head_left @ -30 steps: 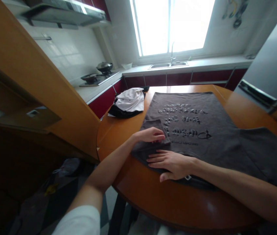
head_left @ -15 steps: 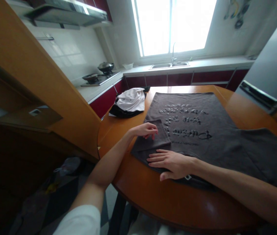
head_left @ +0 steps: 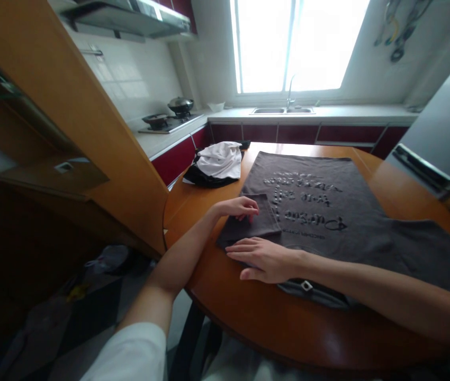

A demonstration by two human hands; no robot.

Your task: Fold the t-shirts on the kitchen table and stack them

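A dark grey T-shirt (head_left: 312, 211) with raised lettering lies spread on the wooden table, its hem toward the window and its collar near me. The sleeve on the left is folded inward over the body. My left hand (head_left: 241, 207) rests on that folded sleeve, its fingers loosely bent and no cloth visibly gripped. Closer to me, my right hand (head_left: 267, 259) lies flat with fingers stretched out over the shoulder edge by the collar. A small pale label (head_left: 306, 286) shows in the collar below my right wrist. The other sleeve (head_left: 431, 248) extends to the right.
A pile of white and black clothes (head_left: 221, 161) sits at the table's (head_left: 288, 323) far left. Beyond are a stove (head_left: 173, 123) with a lidded wok (head_left: 180, 105), a sink (head_left: 282, 110) under the window, and a fridge (head_left: 443, 116) on the right.
My right hand has slid left along the shirt's near edge, uncovering more of the collar and label. My left hand stays on the folded sleeve. The view has shifted slightly.
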